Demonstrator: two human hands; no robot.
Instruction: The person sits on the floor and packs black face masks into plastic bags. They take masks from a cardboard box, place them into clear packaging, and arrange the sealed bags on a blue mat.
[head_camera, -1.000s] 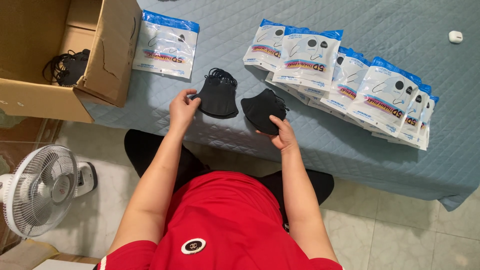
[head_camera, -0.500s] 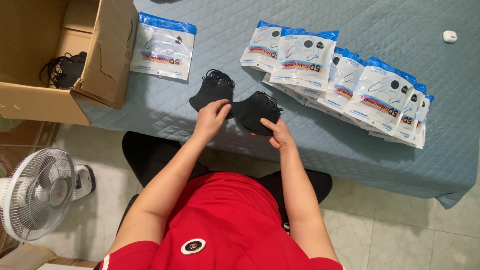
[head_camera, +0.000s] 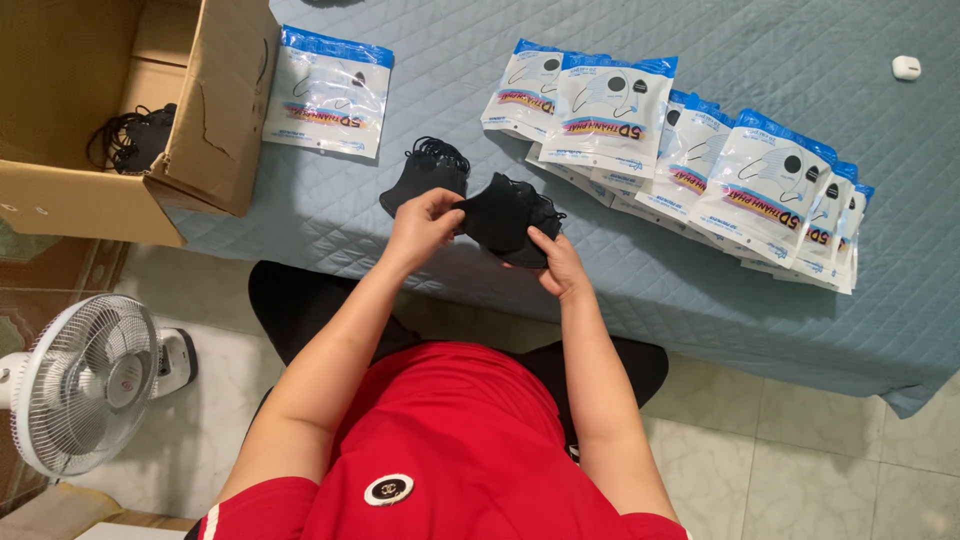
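On the blue quilted bed (head_camera: 700, 310), left hand (head_camera: 420, 225) and right hand (head_camera: 560, 265) both pinch one black mask (head_camera: 505, 215); another mask stack (head_camera: 425, 175) lies just beyond the left hand.

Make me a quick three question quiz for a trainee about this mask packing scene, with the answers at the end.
1. True or false: both hands hold the same black fabric face mask.
2. Where does the small stack of black masks lie: A, inside the brown cardboard box; B, on the blue quilted cloth, beside the left hand; C, on the floor?
3. Which item lies alone between the box and the masks?

Key
1. True: left hand and right hand both grip it.
2. B.
3. One flat white-and-blue mask packet; the overlapping row of packets lies to the right.
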